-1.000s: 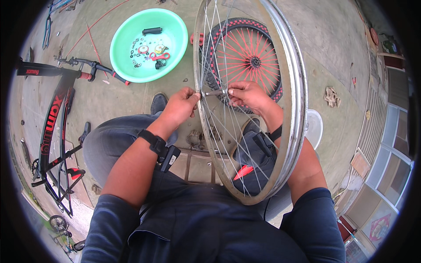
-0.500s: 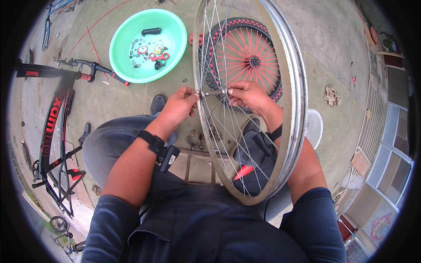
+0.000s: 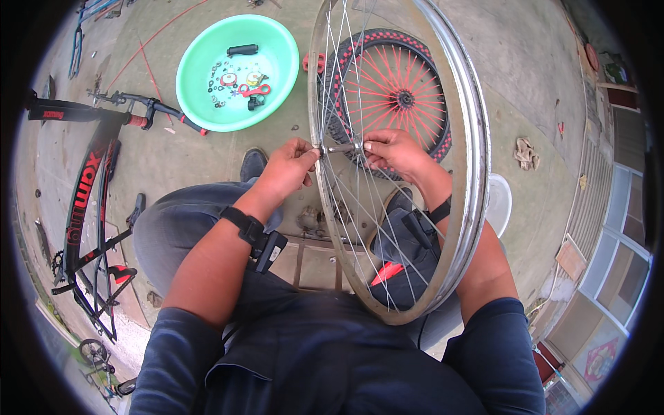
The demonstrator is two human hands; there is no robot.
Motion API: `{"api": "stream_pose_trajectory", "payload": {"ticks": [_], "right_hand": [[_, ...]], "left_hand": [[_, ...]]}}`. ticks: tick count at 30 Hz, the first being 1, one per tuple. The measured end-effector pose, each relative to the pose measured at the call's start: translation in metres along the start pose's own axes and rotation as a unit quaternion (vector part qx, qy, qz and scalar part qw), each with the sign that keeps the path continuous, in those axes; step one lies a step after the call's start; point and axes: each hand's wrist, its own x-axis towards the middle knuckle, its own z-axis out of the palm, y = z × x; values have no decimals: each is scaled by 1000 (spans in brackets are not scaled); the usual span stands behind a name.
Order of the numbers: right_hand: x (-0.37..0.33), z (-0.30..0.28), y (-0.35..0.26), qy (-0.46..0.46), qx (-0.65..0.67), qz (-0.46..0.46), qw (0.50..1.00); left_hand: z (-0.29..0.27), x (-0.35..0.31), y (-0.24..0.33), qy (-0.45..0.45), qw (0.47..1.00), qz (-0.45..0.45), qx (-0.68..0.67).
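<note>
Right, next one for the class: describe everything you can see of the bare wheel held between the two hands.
The bare wheel has no tyre on it. Its metal-looking rim is silvery outside and dull grey-brown on its inner face; thin silvery spokes run to a slim, greyish hub. It stands on edge before the person's body, its top cut off by the picture. The left hand and right hand hold it at opposite hub ends. Whether it touches the legs is unclear.
</note>
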Motion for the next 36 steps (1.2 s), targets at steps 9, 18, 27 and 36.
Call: {"api": "stream_pose_trajectory", "payload": {"ticks": [9, 18, 27, 36], "right_hand": [[-2, 1, -5, -4, 0, 12, 1000], [-3, 4, -3, 17, 7, 5, 1000], [-5, 3, -7, 0, 4, 7, 1000], [-3, 2, -4, 10, 2, 9, 1000]], "left_hand": [[-1, 6, -4, -14, 1000, -25, -13], [1, 0, -2, 8, 1000, 4, -8], [0, 4, -4, -4, 1000, -5, -4], [1, 2, -3, 17, 1000, 2, 0]]}}
